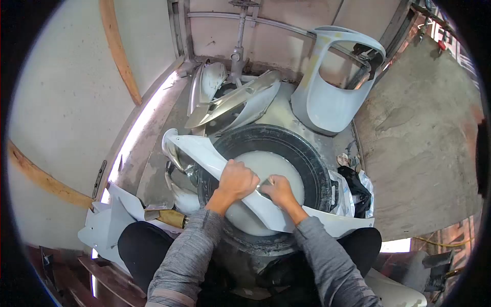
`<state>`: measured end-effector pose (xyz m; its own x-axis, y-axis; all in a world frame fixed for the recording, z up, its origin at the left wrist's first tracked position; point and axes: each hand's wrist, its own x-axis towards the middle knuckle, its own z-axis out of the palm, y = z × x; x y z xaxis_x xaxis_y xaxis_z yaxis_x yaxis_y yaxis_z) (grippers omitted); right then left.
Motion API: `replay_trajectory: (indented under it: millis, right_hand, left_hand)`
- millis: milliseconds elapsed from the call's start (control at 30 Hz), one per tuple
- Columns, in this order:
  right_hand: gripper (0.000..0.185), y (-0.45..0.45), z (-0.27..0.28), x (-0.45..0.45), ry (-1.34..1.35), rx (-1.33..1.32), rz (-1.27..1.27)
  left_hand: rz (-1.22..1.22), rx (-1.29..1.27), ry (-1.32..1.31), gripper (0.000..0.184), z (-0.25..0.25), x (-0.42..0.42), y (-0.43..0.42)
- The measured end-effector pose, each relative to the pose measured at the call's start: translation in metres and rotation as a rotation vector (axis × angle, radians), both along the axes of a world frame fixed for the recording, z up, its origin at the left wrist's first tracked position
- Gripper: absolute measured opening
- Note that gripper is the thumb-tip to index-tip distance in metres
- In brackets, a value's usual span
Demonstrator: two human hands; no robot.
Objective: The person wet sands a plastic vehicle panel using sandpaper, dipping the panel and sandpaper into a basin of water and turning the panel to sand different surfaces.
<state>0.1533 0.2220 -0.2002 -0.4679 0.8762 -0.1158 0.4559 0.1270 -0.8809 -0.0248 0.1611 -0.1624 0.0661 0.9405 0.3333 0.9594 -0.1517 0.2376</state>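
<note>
A long, pale grey curved panel, like a motorbike fairing piece, lies slantwise over a round black tub. Cloudy whitish water stands in the tub. My left hand is closed around the middle of the panel. Just to its right, my right hand has its fingers curled against the panel's edge. A small dark patch shows at those fingertips; what it is I cannot make out. Another pale panel extends over the tub's lower right side, near my right knee.
Behind the tub lie several silvery and white shell pieces. A large pale grey frame-like cover stands at the back right beside a metal pipe. Plastic bags lie right of the tub. White panels lean at the left.
</note>
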Motion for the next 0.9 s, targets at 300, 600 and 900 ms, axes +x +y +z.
replay_trajectory:
  millis: [300, 600, 900]
  right_hand:
    - [0.028, 0.002, 0.016, -0.005, -0.118, 0.028, -0.020]
    - [0.028, 0.008, 0.038, -0.018, -0.150, 0.289, 0.012]
    - [0.019, -0.001, 0.148, 0.045, 0.023, 0.561, -0.065]
  left_hand:
    - [0.016, -0.033, -0.033, 0.036, 0.006, 0.006, -0.003]
    - [0.070, -0.039, 0.012, 0.039, 0.014, 0.006, 0.002]
    - [0.347, 0.076, 0.065, 0.053, 0.086, -0.020, -0.004]
